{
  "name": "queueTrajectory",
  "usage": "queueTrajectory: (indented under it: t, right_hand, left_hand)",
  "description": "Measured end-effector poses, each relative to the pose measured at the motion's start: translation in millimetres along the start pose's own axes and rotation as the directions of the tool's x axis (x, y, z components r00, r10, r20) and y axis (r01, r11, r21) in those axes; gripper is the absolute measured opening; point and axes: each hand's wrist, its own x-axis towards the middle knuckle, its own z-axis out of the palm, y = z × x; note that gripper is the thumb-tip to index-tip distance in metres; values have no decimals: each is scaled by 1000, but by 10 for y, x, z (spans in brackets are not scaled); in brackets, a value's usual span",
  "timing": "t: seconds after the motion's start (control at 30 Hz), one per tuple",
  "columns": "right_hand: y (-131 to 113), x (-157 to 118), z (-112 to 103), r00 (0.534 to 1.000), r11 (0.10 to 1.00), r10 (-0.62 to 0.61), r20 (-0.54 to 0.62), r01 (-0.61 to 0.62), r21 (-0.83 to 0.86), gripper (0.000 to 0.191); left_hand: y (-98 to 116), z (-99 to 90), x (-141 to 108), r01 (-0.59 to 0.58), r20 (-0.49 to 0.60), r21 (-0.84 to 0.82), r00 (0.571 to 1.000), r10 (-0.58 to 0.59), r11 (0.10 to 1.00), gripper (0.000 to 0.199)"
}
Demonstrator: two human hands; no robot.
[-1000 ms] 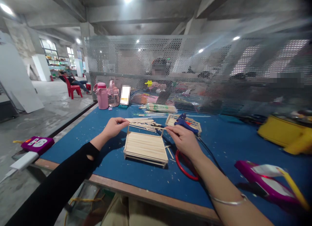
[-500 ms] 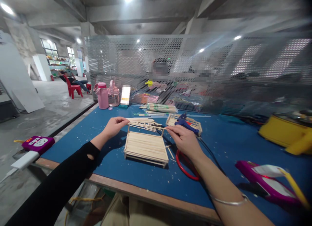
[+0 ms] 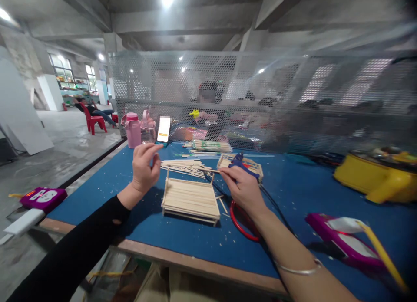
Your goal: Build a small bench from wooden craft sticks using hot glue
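Observation:
A small frame of pale wooden sticks (image 3: 190, 200) lies on the blue table, with slats across it and short posts at its far corners. My right hand (image 3: 243, 187) pinches a thin wooden stick (image 3: 212, 170) between thumb and fingertips, just above the far right post. To the left, my left hand (image 3: 145, 165) is raised off the frame, index finger stretched out and thumb apart, with nothing visible in it. Beyond the frame lies a pile of loose sticks (image 3: 182, 166). A blue-handled tool (image 3: 241, 163) rests on a second stick frame (image 3: 224, 160) near my right hand.
A pink jug (image 3: 133, 130), a clear bottle (image 3: 148, 130) and a lit phone (image 3: 163, 130) stand at the back left. Bundled sticks (image 3: 211, 145) lie before the perforated screen (image 3: 146, 85). A red cable (image 3: 239, 226), purple power strip (image 3: 345, 243) and yellow container (image 3: 355, 176) are right.
My left hand has come away from the frame's far left post, lifting and opening. My right hand keeps its pinch on the stick. The view has shifted slightly.

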Motion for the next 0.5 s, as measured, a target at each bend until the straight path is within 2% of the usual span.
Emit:
queueTrajectory:
  t: [0.03,0.1,0.17,0.23,0.33,0.5]
  right_hand:
    - [-19,-2,-3,1000,1000,-24,0,24,-17,25]
    - [-54,-7,-7,997,995,-73,1,73,-65,25]
    - [-76,-17,-11,993,987,-115,1,115,-111,25]
    - [-87,-29,-11,990,980,-142,9,142,-138,26]
    - [-106,-45,-1,985,976,-168,28,170,-135,26]
    - [-103,-30,-13,983,979,-181,16,182,-88,24]
  left_hand:
    - [132,17,14,-120,76,21,990,118,993,26]
    - [407,103,8,-311,270,41,918,289,950,23]
    - [628,234,-35,-383,410,73,853,322,921,18]
    - [747,362,-89,-390,493,78,815,304,918,17]
    - [759,478,-143,-380,543,98,795,271,920,19]
    - [693,504,-136,-352,572,28,773,274,936,26]
